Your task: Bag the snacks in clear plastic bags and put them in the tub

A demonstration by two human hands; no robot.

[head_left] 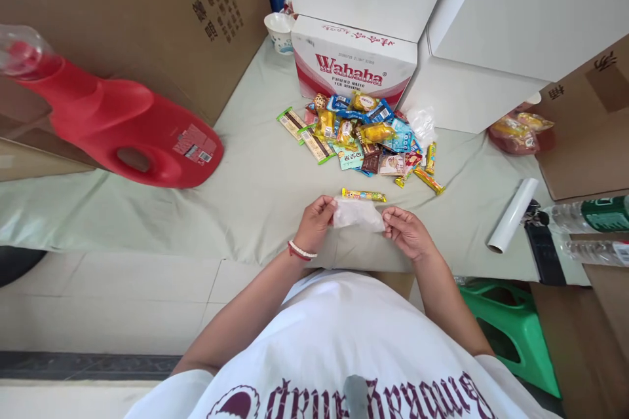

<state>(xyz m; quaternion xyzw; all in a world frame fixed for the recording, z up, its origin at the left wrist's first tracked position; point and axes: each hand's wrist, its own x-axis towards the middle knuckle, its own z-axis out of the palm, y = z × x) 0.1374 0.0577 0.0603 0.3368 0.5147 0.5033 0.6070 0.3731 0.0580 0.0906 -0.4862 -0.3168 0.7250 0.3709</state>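
Observation:
A small translucent white plastic bag (358, 216) is stretched between my two hands above the table's front part. My left hand (317, 221), with a white and red bracelet at the wrist, pinches its left end. The right end sits between the fingers of my right hand (407, 231). Just beyond the bag lies a thin yellow snack stick (364, 195), its lower edge close to the plastic. Farther back is a heap of wrapped snacks (371, 134) in yellow, blue and brown packets. Another crumpled clear bag (421, 123) rests at the heap's right side.
Behind the heap stands a Wahaha water box (356, 65), with a paper cup (281, 33) beside it. A large red detergent bottle (142, 127) is on the left. To the right are a white roll (514, 216), a black phone-like object (544, 254) and plastic bottles (602, 215).

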